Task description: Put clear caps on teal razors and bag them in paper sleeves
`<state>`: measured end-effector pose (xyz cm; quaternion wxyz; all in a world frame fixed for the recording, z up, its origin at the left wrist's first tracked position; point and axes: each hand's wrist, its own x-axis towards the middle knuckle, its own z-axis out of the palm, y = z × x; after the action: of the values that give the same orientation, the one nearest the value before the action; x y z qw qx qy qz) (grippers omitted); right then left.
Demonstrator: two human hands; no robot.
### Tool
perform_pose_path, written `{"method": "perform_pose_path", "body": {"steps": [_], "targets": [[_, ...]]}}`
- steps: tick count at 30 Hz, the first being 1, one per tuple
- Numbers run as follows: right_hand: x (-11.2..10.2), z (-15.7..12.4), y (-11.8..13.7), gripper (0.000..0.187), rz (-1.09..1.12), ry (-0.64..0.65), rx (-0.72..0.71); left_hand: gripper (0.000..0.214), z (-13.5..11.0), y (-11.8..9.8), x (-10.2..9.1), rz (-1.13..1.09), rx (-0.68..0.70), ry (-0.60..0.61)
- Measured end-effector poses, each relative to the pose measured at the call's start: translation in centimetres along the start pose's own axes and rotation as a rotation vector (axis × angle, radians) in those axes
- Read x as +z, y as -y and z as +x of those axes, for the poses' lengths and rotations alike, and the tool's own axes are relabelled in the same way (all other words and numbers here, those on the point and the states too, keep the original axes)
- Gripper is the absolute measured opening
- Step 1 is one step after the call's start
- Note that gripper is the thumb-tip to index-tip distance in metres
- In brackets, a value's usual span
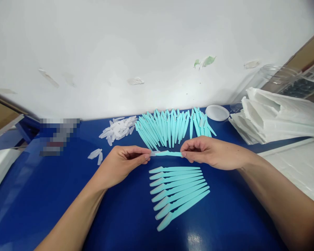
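Between my hands, above the blue table, is a turquoise eyebrow razor (170, 153) lying nearly level. My right hand (199, 150) pinches its handle end. At the razor's other end, my left hand (132, 158) pinches a translucent blade cover (153, 153) that meets or overlaps the head; how far it is on I cannot tell. Just below lies a fanned row of several turquoise razors (183, 186), heads to the left with pale covers on them. Behind my hands spreads a pile of turquoise razors (167, 127). Left of that pile is a heap of loose translucent covers (119, 129).
A few covers (95, 154) lie apart at left. White padded bags (282, 115) are stacked at right, beside a round translucent lid (217, 113) and a clear jar (272, 75). A white device (2, 167) stands at the left edge. A white wall (146, 52) rises behind the table (115, 212).
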<state>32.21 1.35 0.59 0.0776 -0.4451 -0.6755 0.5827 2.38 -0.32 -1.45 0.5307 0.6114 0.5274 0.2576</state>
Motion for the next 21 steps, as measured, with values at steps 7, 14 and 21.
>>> {"method": "perform_pose_path", "body": {"steps": [7, 14, 21], "targets": [[0.6, 0.3, 0.0, 0.025, 0.028, 0.005, -0.027, 0.029, 0.1, 0.0, 1.7, -0.002, 0.024, 0.021], [2.1, 0.7, 0.2, 0.032, -0.231, -0.199, -0.078, 0.026, -0.5, -0.7, 0.6, 0.296, 0.073, 0.055], [3.0, 1.0, -0.5, 0.030, -0.363, -0.249, -0.098, 0.020, -0.4, -0.4, 0.7, 0.539, 0.234, 0.073]]}}
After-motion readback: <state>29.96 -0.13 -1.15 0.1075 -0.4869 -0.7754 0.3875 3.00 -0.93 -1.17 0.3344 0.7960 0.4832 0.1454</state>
